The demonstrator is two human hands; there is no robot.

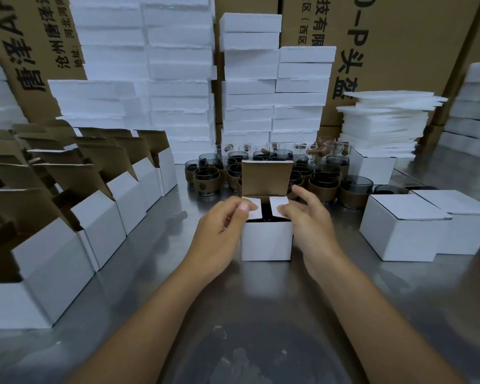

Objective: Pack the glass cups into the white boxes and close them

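Bare forearms reach over the steel bench (pixel 139 273) to a white box (pixel 266 241) standing mid-bench, its lid upright. Of the hands, the left hand (pixel 222 221) pinches the left side flap, while the right hand (pixel 309 220) lays relaxed fingers on the right flap. Glass cups (pixel 207 181) in brown sleeves crowd just behind the box. Closed boxes (pixel 402 225) stand to the right.

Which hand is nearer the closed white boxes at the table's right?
Right. The right hand presses a flap of the open box, left of the closed white boxes; the left hand, pinching the other flap, is farther.
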